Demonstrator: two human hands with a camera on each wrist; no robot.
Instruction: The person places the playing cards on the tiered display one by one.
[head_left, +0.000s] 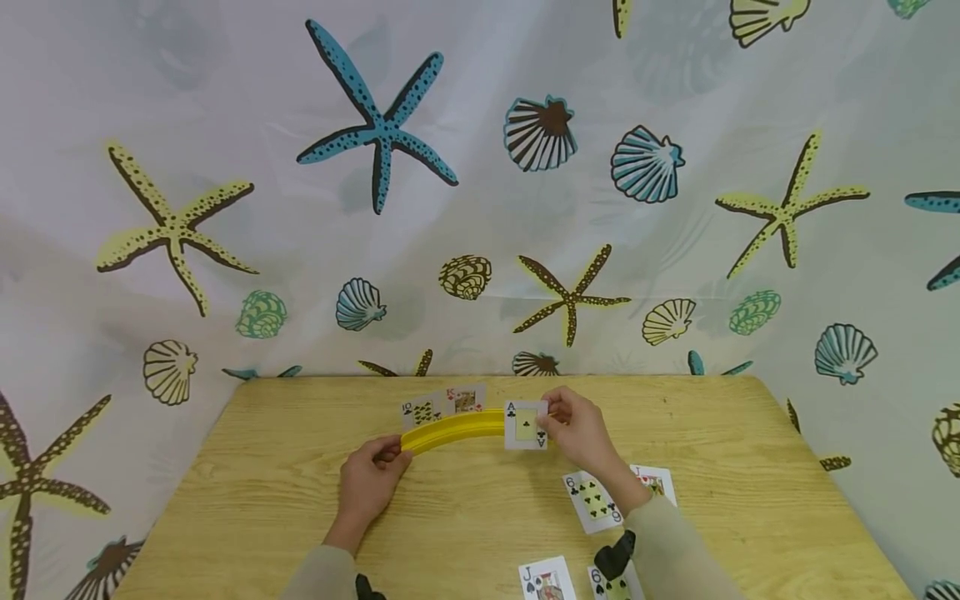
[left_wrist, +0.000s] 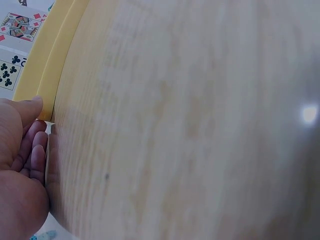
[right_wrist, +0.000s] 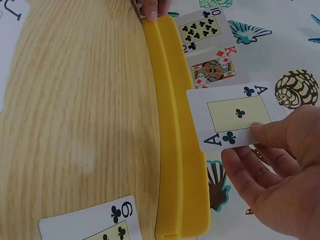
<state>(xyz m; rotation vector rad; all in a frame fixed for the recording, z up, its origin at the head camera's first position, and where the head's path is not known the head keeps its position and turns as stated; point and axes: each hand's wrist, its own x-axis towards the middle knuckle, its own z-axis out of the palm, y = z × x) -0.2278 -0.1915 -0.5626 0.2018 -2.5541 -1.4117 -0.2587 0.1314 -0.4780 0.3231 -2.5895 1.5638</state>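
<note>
A curved yellow card holder (head_left: 450, 429) lies on the wooden table. My left hand (head_left: 371, 479) grips its left end, thumb on top near the tip in the left wrist view. Standing in the holder are the ten of clubs (right_wrist: 202, 31) and, to its right, the king of diamonds (right_wrist: 214, 71). My right hand (head_left: 585, 429) pinches the ace of clubs (right_wrist: 239, 112) by its right side, thumb on the face and fingers behind. The ace faces me and overlaps the right part of the holder in the head view.
Loose cards lie on the table (head_left: 270, 500) at the right front: a six of clubs (head_left: 592, 502), a red jack (head_left: 656, 482) partly behind my right wrist, a jack of spades (head_left: 543, 581) and another black six (head_left: 617, 588). A shell-patterned cloth (head_left: 450, 208) hangs behind the table.
</note>
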